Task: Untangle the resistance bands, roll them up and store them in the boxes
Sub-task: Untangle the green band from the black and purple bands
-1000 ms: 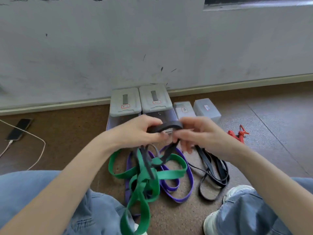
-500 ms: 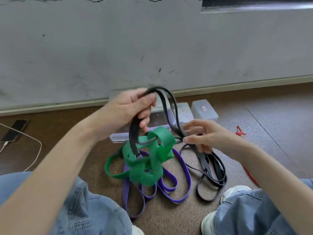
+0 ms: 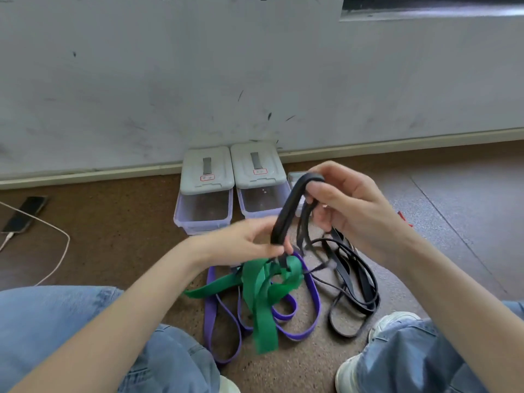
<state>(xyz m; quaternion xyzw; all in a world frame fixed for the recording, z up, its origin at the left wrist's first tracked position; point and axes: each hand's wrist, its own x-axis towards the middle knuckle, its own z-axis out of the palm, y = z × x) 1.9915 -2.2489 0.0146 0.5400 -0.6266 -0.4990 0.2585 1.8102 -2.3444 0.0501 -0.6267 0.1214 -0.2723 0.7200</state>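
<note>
Right hand (image 3: 351,205) hooking the top of a wide black rubber resistance band (image 3: 286,211), left hand (image 3: 249,239) pinching its lower end, tangled green band (image 3: 261,290) and purple band (image 3: 309,304) on brown floor (image 3: 119,236) at six o'clock, two lidded clear plastic boxes (image 3: 207,194) at twelve o'clock against the wall, contents unclear.

Small white labels with red edges on the lids of the left box (image 3: 207,171) and the right box (image 3: 256,165). Marks on both labels too small and blurry to read. No other words, numbers or signs clear enough to read anywhere.
</note>
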